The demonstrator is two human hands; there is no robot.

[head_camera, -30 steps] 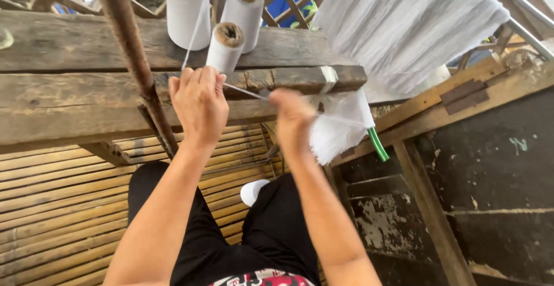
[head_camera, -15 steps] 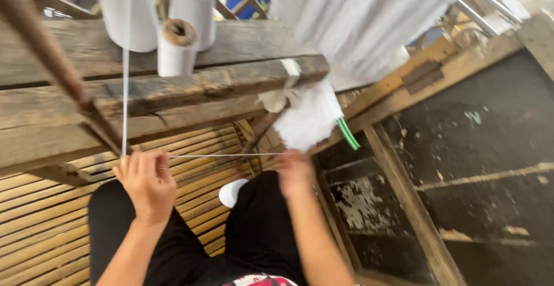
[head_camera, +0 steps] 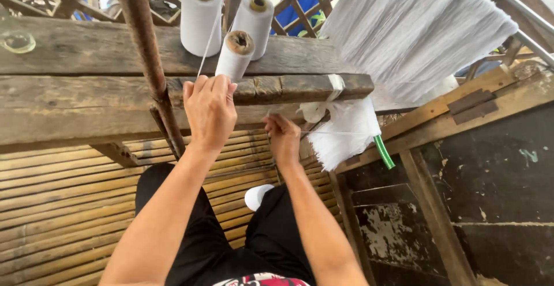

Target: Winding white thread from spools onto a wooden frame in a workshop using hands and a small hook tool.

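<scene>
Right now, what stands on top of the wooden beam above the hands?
Three white thread spools stand on the beam. A thread runs from them down toward the left hand. Where the spools' bases meet the wood is partly hidden.

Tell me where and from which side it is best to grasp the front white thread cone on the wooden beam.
Probably grip the front thread cone around its white middle from the near side, by the left hand. It stands upright at the wooden beam edge; two other spools block the far side.

Three thread spools (head_camera: pixel 234 23) stand on the wooden beam (head_camera: pixel 86 49), behind the hands, with the hanging thread bundle (head_camera: pixel 346 136) to their right.
</scene>
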